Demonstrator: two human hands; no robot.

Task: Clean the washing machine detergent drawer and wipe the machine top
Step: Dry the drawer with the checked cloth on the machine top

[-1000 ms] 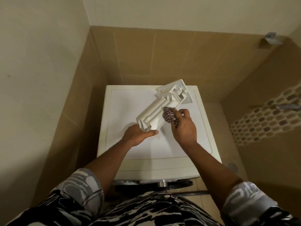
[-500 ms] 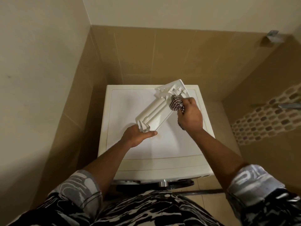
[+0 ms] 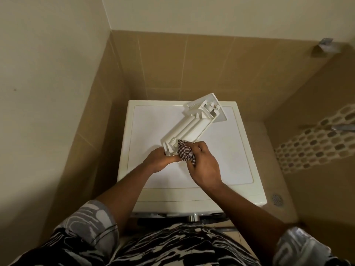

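Note:
The white detergent drawer (image 3: 194, 125) lies diagonally on the white washing machine top (image 3: 226, 156), its front panel toward the back right corner. My left hand (image 3: 160, 160) grips the drawer's near end. My right hand (image 3: 204, 166) holds a bunched checked cloth (image 3: 185, 152) and presses it against that same near end, right beside my left hand. The hands and the cloth hide part of the drawer's near end.
Tan tiled walls close in behind and on the left of the machine. A floor drain (image 3: 277, 199) sits on the floor at the right. A metal fitting (image 3: 325, 42) is fixed high on the right wall, and a mosaic tile band (image 3: 315, 143) runs lower down.
My right hand has wiped the cloth along the drawer, from its middle up to the far end and back down to the near end. The left hand has stayed on the near end.

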